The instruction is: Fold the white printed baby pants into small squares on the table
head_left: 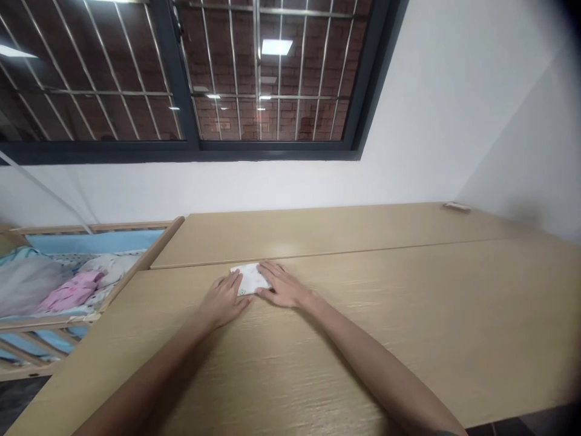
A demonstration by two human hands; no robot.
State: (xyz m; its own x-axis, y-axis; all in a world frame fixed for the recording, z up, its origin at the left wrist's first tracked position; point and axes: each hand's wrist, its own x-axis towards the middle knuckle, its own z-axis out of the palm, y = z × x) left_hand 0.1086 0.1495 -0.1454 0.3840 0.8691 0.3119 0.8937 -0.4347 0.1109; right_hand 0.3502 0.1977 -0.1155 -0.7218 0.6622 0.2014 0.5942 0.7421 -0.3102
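A small folded white cloth with a faint print lies on the wooden table near its far seam. My left hand lies flat on the table with its fingertips on the cloth's left edge. My right hand rests palm down on the cloth's right side, fingers stretched out and pressing it. Neither hand grips anything.
A wooden baby cot stands at the left of the table, with grey, pink and blue fabrics inside. A barred window sits in the white wall behind. A small flat object lies at the table's far right corner.
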